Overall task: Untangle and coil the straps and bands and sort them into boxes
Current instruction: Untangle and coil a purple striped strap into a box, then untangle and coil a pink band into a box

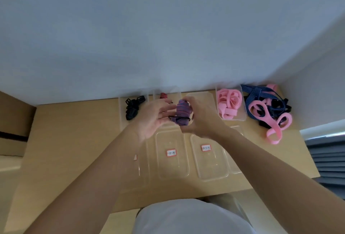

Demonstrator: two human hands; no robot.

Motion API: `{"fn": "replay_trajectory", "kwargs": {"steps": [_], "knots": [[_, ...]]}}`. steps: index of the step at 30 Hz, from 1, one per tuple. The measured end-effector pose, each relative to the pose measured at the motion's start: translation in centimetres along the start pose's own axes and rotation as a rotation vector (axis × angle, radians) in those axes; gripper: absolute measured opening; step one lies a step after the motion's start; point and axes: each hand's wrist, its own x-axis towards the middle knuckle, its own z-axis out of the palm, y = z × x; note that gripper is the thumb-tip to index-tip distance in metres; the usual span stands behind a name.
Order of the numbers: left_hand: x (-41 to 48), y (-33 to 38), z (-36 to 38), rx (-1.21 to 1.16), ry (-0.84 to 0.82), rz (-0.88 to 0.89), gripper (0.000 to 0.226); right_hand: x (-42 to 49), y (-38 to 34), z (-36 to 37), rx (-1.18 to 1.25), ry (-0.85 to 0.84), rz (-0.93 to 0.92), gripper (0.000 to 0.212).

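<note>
The person holds a purple striped strap (182,112), wound into a tight bundle, in the air between both hands, above the far row of boxes. The right hand (201,120) curls thumb and fingers round the bundle, probably to stop the turns springing loose. The left hand (155,116) has its fingers spread and fairly straight against the bundle's left side, seemingly steadying it or smoothing the last turn. The far boxes look sorted by kind: black clips (132,109) at the left, a red striped roll (164,95) beside them, then an empty box (202,96), then pink bands (228,103). So the bundle likely belongs in the empty box just beyond it. The unsorted tangle (268,108) lies at the far right, and labelled lids (172,166) sit near.
</note>
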Motion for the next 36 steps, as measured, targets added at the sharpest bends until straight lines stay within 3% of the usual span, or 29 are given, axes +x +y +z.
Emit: {"fn": "replay_trajectory", "kwargs": {"steps": [2, 4, 7, 13, 17, 24, 28, 36], "knots": [[1.4, 0.8, -0.8, 0.192, 0.057, 0.068, 0.035, 1.2, 0.3, 0.2, -0.086, -0.019, 0.027, 0.076], [2.9, 1.4, -1.7, 0.646, 0.14, 0.217, 0.047, 2.5, 0.6, 0.4, -0.212, -0.045, 0.025, 0.076], [5.2, 1.9, -2.6, 1.279, 0.115, 0.354, 0.066, 4.8, 0.2, 0.9, -0.442, -0.108, 0.007, 0.077], [9.4, 1.1, -3.0, 1.927, 0.046, 0.438, 0.075, 8.3, 0.0, 2.3, -0.694, -0.199, 0.029, 0.075], [10.8, 0.4, -3.3, 2.033, 0.044, 0.533, 0.068, 9.6, -0.1, 3.2, -0.75, -0.219, 0.039, 0.07], [12.1, 0.2, -3.9, 1.974, 0.043, 0.63, 0.061, 11.2, 0.1, 3.5, -0.825, -0.211, -0.007, 0.06], [12.1, 0.6, -3.9, 1.982, 0.043, 0.623, 0.066, 12.0, -0.3, 3.5, -0.831, -0.265, 0.005, 0.076], [11.5, 1.1, -3.5, 1.926, 0.001, 0.488, 0.075, 12.6, -0.8, 3.0, -0.75, -0.326, 0.032, 0.069]]}}
